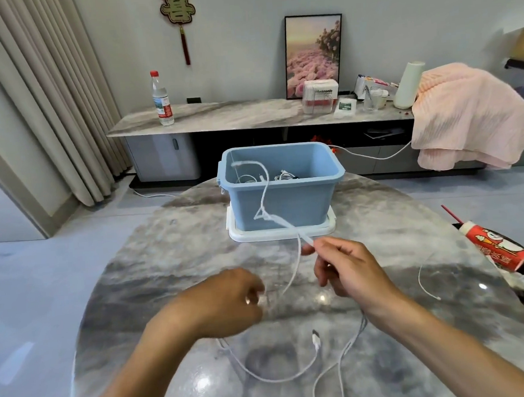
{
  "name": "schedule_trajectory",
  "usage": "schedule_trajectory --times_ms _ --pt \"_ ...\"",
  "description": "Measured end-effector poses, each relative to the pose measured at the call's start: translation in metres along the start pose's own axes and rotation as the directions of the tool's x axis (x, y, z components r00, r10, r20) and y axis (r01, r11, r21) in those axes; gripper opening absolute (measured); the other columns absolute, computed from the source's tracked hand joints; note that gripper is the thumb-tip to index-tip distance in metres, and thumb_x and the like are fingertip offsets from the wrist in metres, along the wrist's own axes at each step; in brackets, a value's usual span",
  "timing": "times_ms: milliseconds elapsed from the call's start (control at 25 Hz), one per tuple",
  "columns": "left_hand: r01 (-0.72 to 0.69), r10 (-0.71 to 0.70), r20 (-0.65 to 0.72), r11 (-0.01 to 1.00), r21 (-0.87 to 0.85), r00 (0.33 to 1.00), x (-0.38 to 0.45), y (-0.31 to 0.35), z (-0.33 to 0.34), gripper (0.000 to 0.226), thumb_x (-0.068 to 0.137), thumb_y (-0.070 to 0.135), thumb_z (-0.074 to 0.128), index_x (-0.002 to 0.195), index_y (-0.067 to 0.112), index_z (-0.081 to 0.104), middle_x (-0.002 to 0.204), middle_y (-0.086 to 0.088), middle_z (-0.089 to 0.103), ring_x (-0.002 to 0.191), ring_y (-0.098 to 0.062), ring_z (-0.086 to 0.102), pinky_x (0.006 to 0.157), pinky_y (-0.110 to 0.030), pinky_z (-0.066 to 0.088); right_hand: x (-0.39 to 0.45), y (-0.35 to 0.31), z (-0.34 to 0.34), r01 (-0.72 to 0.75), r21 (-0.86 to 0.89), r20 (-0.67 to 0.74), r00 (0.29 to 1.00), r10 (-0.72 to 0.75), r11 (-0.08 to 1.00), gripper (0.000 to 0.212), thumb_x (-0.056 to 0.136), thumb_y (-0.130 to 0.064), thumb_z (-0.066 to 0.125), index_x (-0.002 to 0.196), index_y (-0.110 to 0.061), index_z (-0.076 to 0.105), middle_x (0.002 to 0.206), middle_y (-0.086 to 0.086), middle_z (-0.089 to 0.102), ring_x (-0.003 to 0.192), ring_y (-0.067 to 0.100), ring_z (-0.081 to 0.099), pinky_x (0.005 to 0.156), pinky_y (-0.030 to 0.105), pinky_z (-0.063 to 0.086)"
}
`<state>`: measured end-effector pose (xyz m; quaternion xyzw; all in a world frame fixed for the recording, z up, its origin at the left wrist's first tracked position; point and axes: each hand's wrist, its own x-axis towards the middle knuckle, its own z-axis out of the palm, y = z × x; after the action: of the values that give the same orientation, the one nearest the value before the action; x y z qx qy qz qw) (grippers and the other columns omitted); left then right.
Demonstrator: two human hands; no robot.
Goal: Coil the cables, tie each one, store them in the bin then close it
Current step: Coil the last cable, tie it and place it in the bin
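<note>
— Cable [294, 273], thin, white and limp, runs up between our hands; where do we have it?

— Our right hand [349, 272] pinches it between thumb and fingertip, just near of the bin [280, 184]. From that pinch one blurred strand rises across the bin's front wall, kinked into a small loop, and another drops in a curve toward our left hand [230, 299].

— And the left?

— Its fingers are curled, and the strand reaches them, but motion blur hides the contact, so we cannot tell whether it grips.

— The rest of it?

— It trails on the near part of the table [166, 267] in loose, wide curves, ending in a flat plug [316, 339].

— The bin itself?

— Pale blue plastic, rectangular with rounded corners, uncovered, standing on its white lid [281, 232] at the far middle of the glossy, grey-veined round table. Coiled white cables [281, 176] lie inside it.

— Anything else on the table?

— A second thin white cable [424, 283] lies at the right, well apart from our hands, near a red printed carton [494, 250].
</note>
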<state>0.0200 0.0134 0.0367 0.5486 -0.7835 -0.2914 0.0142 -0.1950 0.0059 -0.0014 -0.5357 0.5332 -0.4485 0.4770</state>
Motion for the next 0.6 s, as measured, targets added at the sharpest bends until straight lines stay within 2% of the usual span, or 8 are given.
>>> schedule_trajectory --times_ms 40,80,120,200,280,360,480,600 --pt "0.04 -0.068 -0.129 0.977 -0.209 0.989 0.005 0.002 0.006 0.024 0.091 0.034 0.06 0.11 0.021 0.066 0.112 0.007 0.068 0.103 -0.014 0.063 0.092 -0.029 0.048 -0.006 -0.004 0.004 -0.028 0.02 0.09 0.996 0.026 0.999 0.029 0.101 -0.022 0.051 0.088 -0.013 0.076 0.063 0.009 0.064 0.046 0.011 0.039 0.044 0.021 0.029" --pt "0.072 -0.18 -0.159 0.849 -0.523 0.971 0.011 0.006 0.008 0.028 0.094 0.039 0.058 0.111 0.018 0.064 0.114 0.001 0.069 0.103 -0.017 0.065 0.092 -0.031 0.048 -0.014 -0.007 0.009 -0.053 0.019 0.203 0.978 0.048 0.998 0.027 0.1 -0.019 0.053 0.089 -0.011 0.077 0.07 0.01 0.07 0.05 0.014 0.044 0.046 0.024 0.033" --pt "0.067 -0.248 -0.112 0.614 -0.786 0.962 0.017 0.01 0.01 0.033 0.095 0.043 0.056 0.108 0.014 0.065 0.111 -0.005 0.071 0.097 -0.02 0.068 0.089 -0.033 0.05 -0.02 -0.009 0.013 -0.08 0.008 0.311 0.948 0.074 0.997 0.025 0.099 -0.017 0.055 0.092 -0.008 0.077 0.076 0.012 0.074 0.056 0.016 0.051 0.05 0.026 0.038" --pt "0.048 -0.283 -0.023 0.242 -0.969 0.959 0.025 0.017 0.014 0.029 0.097 0.034 0.057 0.102 0.006 0.065 0.096 -0.012 0.075 0.078 -0.022 0.07 0.075 -0.034 0.054 -0.028 -0.011 0.015 -0.112 -0.011 0.434 0.895 0.106 0.994 0.022 0.099 -0.016 0.056 0.098 -0.006 0.075 0.085 0.016 0.076 0.066 0.02 0.059 0.057 0.027 0.044" --pt "-0.025 -0.313 -0.057 0.106 -0.994 0.948 0.027 0.019 0.02 0.017 0.095 0.021 0.061 0.098 0.005 0.064 0.077 -0.009 0.071 0.061 -0.018 0.064 0.059 -0.028 0.052 -0.028 -0.014 0.011 -0.112 -0.032 0.411 0.904 0.116 0.993 0.02 0.101 -0.014 0.053 0.101 -0.006 0.071 0.085 0.014 0.076 0.065 0.021 0.063 0.058 0.029 0.045" --pt "-0.106 -0.339 -0.153 0.153 -0.982 0.928 0.027 0.019 0.024 0.008 0.091 0.017 0.067 0.089 0.01 0.065 0.066 -0.003 0.058 0.051 -0.014 0.051 0.048 -0.024 0.044 -0.027 -0.015 0.005 -0.074 -0.171 0.356 0.925 0.131 0.983 0.012 0.103 -0.015 0.05 0.101 -0.011 0.061 0.085 0.008 0.077 0.064 0.022 0.066 0.06 0.031 0.046" --pt "-0.182 -0.252 -0.313 0.434 -0.882 0.916 0.025 0.02 0.026 0.013 0.086 0.017 0.074 0.077 0.012 0.066 0.054 0.003 0.046 0.047 -0.012 0.036 0.042 -0.023 0.031 -0.029 -0.015 0.0 -0.055 -0.315 0.338 0.926 0.166 0.947 0.005 0.096 -0.018 0.059 0.093 -0.018 0.055 0.093 0.007 0.076 0.072 0.017 0.066 0.067 0.034 0.047" --pt "-0.139 -0.085 -0.255 0.654 -0.743 0.963 0.017 0.029 0.031 0.026 0.078 0.021 0.083 0.079 0.002 0.064 0.052 0.003 0.049 0.044 -0.011 0.039 0.039 -0.023 0.032 -0.025 -0.023 -0.004 -0.135 0.118 0.228 0.968 0.106 0.984 0.022 0.084 -0.018 0.068 0.105 -0.013 0.064 0.107 0.007 0.074 0.084 0.017 0.068 0.07 0.031 0.05"
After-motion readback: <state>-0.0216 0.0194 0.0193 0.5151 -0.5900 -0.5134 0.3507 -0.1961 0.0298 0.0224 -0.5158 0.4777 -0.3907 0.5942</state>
